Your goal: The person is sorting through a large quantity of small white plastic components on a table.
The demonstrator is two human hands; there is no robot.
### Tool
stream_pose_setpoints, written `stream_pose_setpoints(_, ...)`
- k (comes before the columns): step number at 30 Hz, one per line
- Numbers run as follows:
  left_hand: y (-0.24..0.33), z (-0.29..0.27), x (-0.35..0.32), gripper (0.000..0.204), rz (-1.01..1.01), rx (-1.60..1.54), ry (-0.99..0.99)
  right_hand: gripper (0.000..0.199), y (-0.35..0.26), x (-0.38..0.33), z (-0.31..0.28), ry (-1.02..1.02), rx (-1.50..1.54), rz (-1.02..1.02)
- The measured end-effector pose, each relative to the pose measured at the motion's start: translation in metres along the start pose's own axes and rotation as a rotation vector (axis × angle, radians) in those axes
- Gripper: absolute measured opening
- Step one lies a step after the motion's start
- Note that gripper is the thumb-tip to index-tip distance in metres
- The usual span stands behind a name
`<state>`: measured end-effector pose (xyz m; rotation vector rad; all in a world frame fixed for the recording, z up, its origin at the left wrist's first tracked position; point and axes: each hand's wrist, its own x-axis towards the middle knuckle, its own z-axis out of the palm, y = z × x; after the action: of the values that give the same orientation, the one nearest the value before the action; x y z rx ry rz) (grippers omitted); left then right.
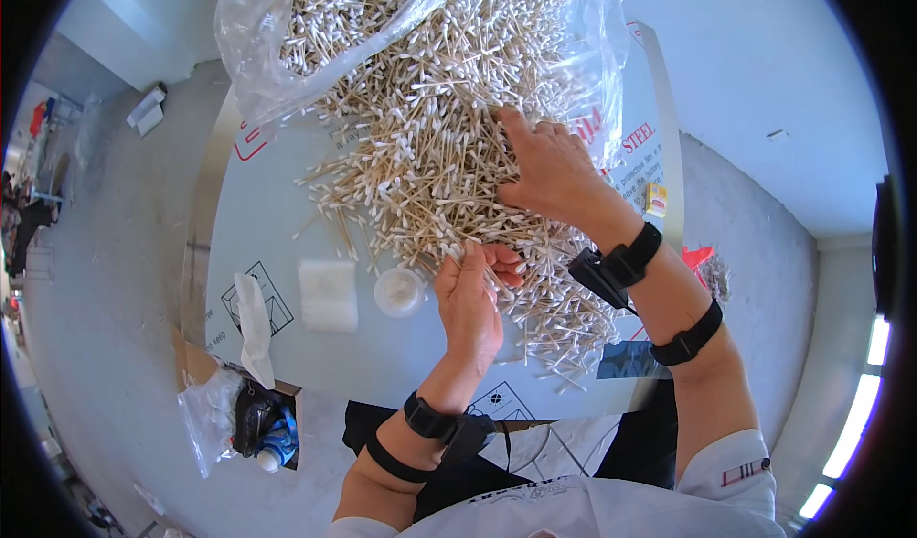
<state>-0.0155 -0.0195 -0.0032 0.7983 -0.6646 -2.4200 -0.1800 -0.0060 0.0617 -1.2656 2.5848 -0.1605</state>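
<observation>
1. Cotton swabs (430,170) with white tips and tan sticks lie in a large, tangled heap on the table (272,189), some still inside the clear plastic bag (250,60) at the far side, and I see them spread from there toward the person's lap.
2. I have the left hand (468,304) at the near edge of the heap, partly closed, its fingers curled toward the thumb. Swabs show around its fingertips; I cannot tell whether it grips any.
3. I see the right hand (552,163) farther out, palm down over the heap, about half open, with thumb and forefinger apart and touching swabs. Nothing shows lifted in it.
4. Just left of the left hand, I make out 1 round white tub (417,301), then 1 square white pad (329,295), then 1 white crumpled strip (253,323) near the table's left edge.
5. On my right, 1 small yellow box (655,200) sits beyond the right wrist, which wears a black strap (646,247).
</observation>
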Motion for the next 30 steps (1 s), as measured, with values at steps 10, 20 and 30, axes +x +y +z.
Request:
stream_pose_setpoints(10,0.001,0.0,0.0,0.025,-0.01,-0.011,-0.006,0.066,0.003,0.013,0.001,0.03,0.182,0.065)
stream_pose_setpoints(20,0.001,-0.002,0.0,0.024,0.005,-0.006,-0.027,0.05,0.015,0.051,-0.028,0.436,0.33,-0.033)
stream_pose_setpoints(30,0.003,-0.004,0.002,0.024,0.005,0.01,-0.01,0.06,-0.017,0.069,-0.075,0.384,0.441,-0.048)
